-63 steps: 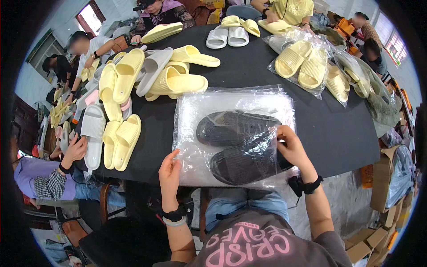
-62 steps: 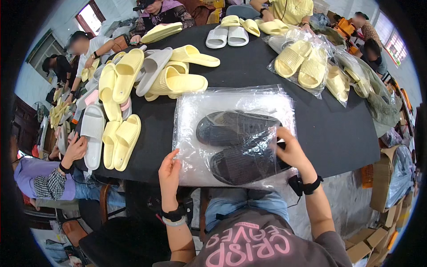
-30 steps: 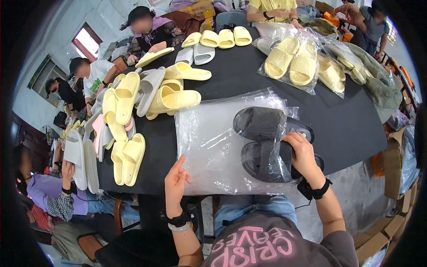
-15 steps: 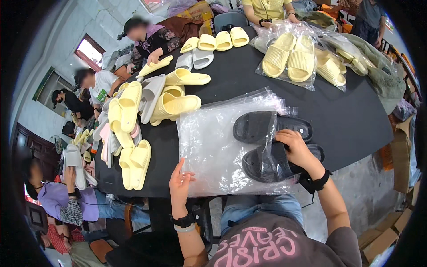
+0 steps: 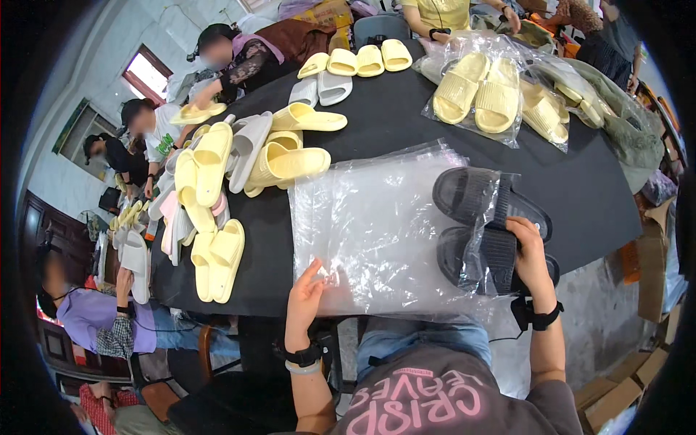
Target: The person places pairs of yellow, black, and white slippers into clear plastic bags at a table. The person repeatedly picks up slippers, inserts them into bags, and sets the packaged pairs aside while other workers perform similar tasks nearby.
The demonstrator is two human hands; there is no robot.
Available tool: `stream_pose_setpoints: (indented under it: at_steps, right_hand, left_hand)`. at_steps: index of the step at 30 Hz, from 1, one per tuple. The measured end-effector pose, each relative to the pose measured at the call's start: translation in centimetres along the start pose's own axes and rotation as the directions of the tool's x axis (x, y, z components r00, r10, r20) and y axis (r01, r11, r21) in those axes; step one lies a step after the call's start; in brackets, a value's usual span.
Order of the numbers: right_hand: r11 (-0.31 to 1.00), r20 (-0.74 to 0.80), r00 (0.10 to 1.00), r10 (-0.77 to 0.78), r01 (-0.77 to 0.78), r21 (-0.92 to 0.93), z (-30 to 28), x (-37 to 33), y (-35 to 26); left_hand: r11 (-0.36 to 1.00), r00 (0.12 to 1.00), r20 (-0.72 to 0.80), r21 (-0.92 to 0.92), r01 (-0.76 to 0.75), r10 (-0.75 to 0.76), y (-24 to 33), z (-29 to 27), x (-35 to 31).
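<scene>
"Right hand (image 5: 531, 250) — what's it doing, in the head view?"
"Grasping the black slippers (image 5: 482, 196), toes under clear plastic, at the right end of the clear bags (image 5: 370, 232)."
"Left hand (image 5: 304, 293)?"
"Loosely bent at the bags' near left corner — pinching or not, I can't tell. Yellow slippers (image 5: 212, 163) lie farther left."

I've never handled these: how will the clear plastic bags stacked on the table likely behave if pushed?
The clear plastic bags look thin and wrinkled, so they would probably flop rather than stay stiff. Their glossy highlights suggest slick film, so they may slide over one another. With edges misaligned, they might shift unevenly.
</scene>
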State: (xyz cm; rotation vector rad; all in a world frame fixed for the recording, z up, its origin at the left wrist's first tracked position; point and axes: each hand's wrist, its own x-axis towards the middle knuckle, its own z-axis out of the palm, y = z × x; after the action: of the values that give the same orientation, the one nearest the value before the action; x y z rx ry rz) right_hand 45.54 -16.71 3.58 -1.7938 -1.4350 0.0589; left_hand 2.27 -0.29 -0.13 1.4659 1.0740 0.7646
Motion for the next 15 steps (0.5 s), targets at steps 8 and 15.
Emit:
stream_pose_setpoints:
  at_steps: [8, 15]
  right_hand:
    - [0.986, 0.222, 0.962, -0.158, 0.165, -0.01, 0.5, 0.6, -1.9]
    - [0.991, 0.225, 0.967, -0.123, 0.132, -0.026, 2.7, 0.9, -1.9]
  left_hand:
    - [0.995, 0.99, -0.132, 0.094, -0.045, 0.057, 1.3, 0.5, -0.5]
    - [0.779, 0.968, -0.151, 0.624, -0.064, 0.201, 0.8, 0.0, -1.6]
